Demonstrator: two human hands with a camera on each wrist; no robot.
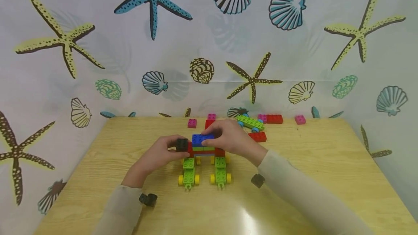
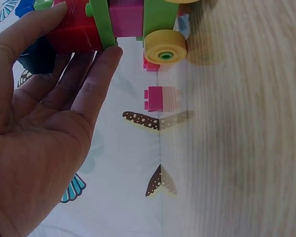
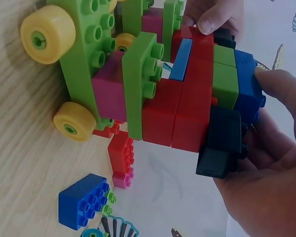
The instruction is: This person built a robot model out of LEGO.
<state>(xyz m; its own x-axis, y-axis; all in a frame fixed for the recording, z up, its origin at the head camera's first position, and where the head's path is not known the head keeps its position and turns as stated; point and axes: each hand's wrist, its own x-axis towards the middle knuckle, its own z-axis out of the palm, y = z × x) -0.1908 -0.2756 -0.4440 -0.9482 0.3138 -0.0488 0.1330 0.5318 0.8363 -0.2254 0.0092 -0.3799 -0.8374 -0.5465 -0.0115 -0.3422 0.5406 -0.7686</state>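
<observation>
A toy brick build stands on two green wheeled bases, left [image 1: 188, 174] and right [image 1: 220, 174], with yellow wheels [image 2: 165, 47]. Red bricks [image 3: 191, 98] bridge them, with green bricks [image 3: 225, 74] above. My right hand [image 1: 230, 137] pinches the blue brick [image 1: 197, 140] on top between thumb and fingers. At the build's left end, my left hand [image 1: 160, 153] grips the red bricks, its thumb on one side and fingers on the other. Against that palm sits a black brick [image 1: 181, 144]. Another black brick [image 3: 222, 138] sits at the right end, beside my right palm.
On the wooden table [image 1: 294, 191], a green wheeled base [image 1: 249, 122] with blue wheels lies behind the build. Around it are red bricks [image 1: 274, 119] and pink bricks [image 1: 300, 119]. A loose blue brick [image 3: 79, 202] shows in the right wrist view. A patterned sheet [image 1: 183, 53] hangs behind.
</observation>
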